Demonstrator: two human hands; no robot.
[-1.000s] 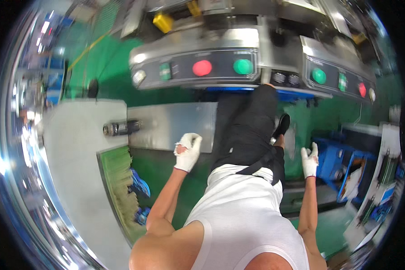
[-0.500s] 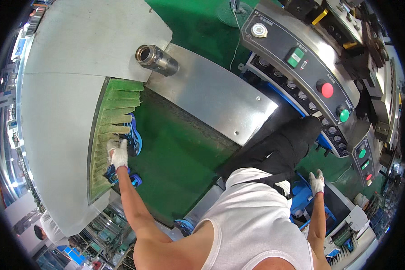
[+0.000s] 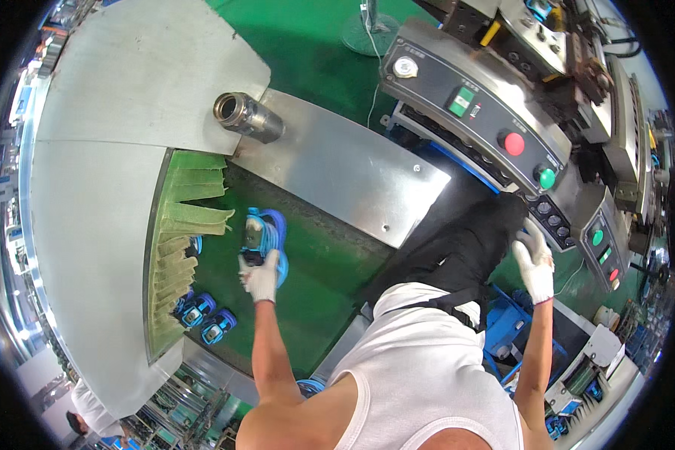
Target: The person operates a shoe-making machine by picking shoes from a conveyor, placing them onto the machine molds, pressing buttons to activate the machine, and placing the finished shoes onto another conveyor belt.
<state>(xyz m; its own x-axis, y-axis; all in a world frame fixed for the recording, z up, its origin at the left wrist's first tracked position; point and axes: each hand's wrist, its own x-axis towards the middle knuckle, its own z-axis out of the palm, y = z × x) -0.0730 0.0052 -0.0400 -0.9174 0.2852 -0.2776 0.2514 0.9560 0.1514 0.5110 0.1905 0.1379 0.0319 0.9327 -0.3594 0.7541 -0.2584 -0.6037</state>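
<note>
A blue shoe is lying in the grasp of the left hand, whose gloved fingers are closing round its near end above the green surface, clear of the strip curtain. Whether it is touching that surface is unclear. Pickup is apparently complete for this shoe; placement is remaining undone. Further blue shoes are sitting ungrasped by the curtain. The right hand, empty with fingers extended, is hovering near the control panel.
</note>
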